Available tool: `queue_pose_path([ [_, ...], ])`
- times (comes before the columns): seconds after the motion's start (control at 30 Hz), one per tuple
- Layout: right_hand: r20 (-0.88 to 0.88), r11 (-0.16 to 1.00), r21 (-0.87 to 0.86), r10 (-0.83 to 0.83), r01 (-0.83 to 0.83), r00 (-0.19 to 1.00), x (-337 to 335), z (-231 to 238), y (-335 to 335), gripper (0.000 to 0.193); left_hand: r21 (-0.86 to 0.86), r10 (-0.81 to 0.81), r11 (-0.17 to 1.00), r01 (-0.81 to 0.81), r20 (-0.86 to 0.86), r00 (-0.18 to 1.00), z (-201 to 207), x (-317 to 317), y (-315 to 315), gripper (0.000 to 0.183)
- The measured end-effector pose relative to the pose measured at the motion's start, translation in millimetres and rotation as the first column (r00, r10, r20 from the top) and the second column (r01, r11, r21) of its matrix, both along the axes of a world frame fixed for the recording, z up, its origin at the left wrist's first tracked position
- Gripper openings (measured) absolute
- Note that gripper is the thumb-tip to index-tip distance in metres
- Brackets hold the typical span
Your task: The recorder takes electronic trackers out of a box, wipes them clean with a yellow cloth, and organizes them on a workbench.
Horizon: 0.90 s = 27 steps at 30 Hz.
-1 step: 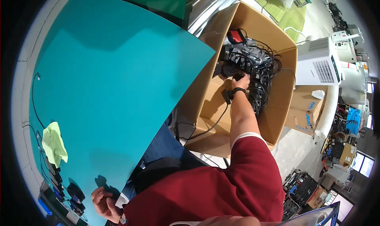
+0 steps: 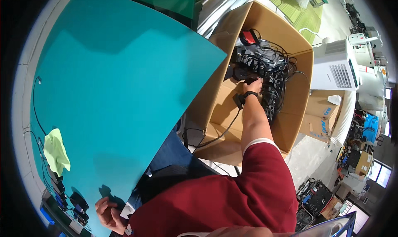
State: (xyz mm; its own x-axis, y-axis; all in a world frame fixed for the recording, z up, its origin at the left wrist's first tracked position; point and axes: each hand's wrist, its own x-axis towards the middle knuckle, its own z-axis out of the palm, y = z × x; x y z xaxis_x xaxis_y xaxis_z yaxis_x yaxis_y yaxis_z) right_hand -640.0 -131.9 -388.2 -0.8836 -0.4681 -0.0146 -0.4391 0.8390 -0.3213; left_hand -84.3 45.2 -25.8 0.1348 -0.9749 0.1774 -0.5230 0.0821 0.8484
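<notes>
My right hand (image 2: 253, 86) reaches down into a large cardboard box (image 2: 304, 100), its fingers closed around a small black thing (image 2: 250, 80) whose kind I cannot make out. Black cables and dark parts in clear plastic bags (image 2: 271, 77) lie heaped beside it, with a red and black piece (image 2: 249, 37) at the far end. A black strap with a dark block (image 2: 239, 100) sits on my right wrist, and a cable (image 2: 224, 133) runs from it. Over the near left of the teal table, my left hand (image 2: 110, 214) is loosely curled, thumb apart, with nothing visible in it.
The teal table (image 2: 124, 83) overlaps the box's left side. On its left edge lie a pale green cloth (image 2: 57, 152), thin cables and small black devices (image 2: 78, 201). Right of the box stand a white machine (image 2: 336, 71), a closed carton (image 2: 317, 116) and a white hose (image 2: 347, 116).
</notes>
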Motion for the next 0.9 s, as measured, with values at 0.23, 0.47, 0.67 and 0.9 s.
queue_pose_path([
  [0.23, -0.191, 0.995, 0.103, 0.027, -0.007, 0.981, 8.6, 3.2, -8.4, 0.048, 0.04, 0.009, 0.999, -0.012, 0.073, 0.997, 3.6, 1.2, -0.9, 0.022],
  [0.47, 0.395, 0.875, -0.046, 0.459, -0.481, 0.796, 57.3, 5.5, -44.2, 0.019, -0.026, -0.025, 0.999, 0.024, -0.012, 1.0, -2.0, 1.0, -1.8, 0.022],
  [0.67, 0.529, 0.933, -0.252, 0.356, -0.258, 0.77, 73.5, -7.5, -34.5, 0.024, -0.048, 0.087, 0.995, -0.088, -0.035, 0.996, -2.1, -6.1, -0.2, 0.026],
  [0.9, 0.825, 0.939, -0.319, 0.342, -0.13, 0.449, 23.3, 104.0, 35.9, 0.018, -0.033, -0.086, 0.996, 0.083, -0.073, 0.994, 11.9, -7.2, -4.0, 0.023],
])
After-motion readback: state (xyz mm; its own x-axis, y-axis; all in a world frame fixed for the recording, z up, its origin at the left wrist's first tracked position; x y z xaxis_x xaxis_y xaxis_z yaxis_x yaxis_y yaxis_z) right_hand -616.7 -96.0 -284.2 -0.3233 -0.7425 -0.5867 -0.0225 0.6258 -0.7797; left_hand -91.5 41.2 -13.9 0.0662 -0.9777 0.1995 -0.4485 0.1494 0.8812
